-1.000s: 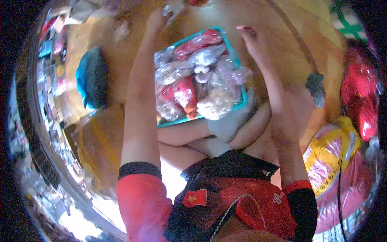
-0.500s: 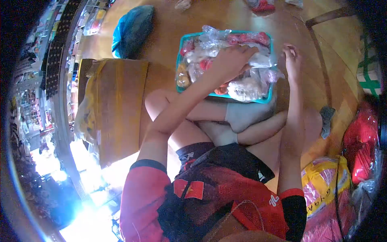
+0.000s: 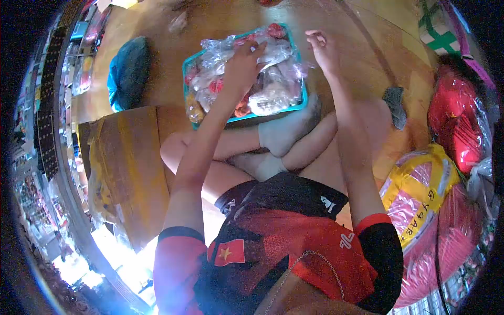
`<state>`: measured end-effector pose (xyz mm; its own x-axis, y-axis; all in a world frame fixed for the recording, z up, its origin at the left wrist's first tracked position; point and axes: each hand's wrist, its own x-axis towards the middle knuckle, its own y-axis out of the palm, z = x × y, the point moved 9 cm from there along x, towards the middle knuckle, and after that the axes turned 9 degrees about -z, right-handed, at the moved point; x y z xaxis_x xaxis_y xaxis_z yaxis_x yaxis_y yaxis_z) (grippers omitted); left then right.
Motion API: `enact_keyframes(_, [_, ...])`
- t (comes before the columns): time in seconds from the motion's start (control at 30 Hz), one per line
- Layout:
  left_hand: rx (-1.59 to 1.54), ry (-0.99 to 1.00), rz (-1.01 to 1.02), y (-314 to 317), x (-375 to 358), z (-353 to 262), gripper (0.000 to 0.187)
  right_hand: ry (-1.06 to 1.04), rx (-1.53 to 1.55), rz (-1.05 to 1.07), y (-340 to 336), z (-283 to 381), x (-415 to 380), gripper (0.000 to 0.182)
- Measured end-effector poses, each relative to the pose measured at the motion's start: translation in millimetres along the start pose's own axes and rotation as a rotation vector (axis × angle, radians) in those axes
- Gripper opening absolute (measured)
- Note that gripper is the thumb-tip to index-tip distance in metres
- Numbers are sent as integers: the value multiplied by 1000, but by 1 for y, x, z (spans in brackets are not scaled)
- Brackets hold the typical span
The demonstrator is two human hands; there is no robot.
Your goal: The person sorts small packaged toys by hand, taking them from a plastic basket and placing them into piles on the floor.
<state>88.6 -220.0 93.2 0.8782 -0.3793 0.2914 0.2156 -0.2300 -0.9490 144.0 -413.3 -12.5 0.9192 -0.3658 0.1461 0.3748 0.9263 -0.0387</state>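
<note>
A teal plastic basket [image 3: 244,120] full of small clear plastic bags [image 3: 272,97] stands on the floor in front of my crossed legs. The bags hold white, red, orange and yellowish contents that I cannot make out. Over the upper middle of the basket is my left hand [image 3: 244,64], its fingers partly bent and apart, touching the clear bags. Whether any plastic is pinched beneath it is hidden. My right hand [image 3: 324,51] is raised just right of the basket, fingers loosely curved and apart, with nothing visible in it.
A cardboard box [image 3: 134,168] stands at the left, a blue plastic bag [image 3: 128,73] behind it. Along the right lie a red plastic-wrapped bundle [image 3: 462,121], a yellow-and-pink package [image 3: 420,191] and a grey sock-like cloth [image 3: 395,107]. Crowded shelves [image 3: 44,136] line the far left.
The camera view has turned, so the basket appears farther left and tilted. My left hand has shifted a little left over the bags. My right hand stays beside the basket.
</note>
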Motion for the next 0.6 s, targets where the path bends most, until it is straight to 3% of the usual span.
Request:
enact_keyframes(0.1, [127,178,-165,-1,3,-8,49,-3,-46,5,2,17,-6,11])
enact_keyframes(0.13, [125,156,-152,1,4,-6,49,-1,-148,-13,0,31,-11,11])
enact_keyframes(0.33, [20,9,-32,12,13,7,46,-28,-106,60,9,23,-10,15])
enact_keyframes(0.47, [-7,12,5,13,18,17,46,-12,-99,39,8,24,-10,15])
enact_keyframes(0.6, [-6,70,-84,5,20,13,45,-45,-162,45,9,28,-10,17])
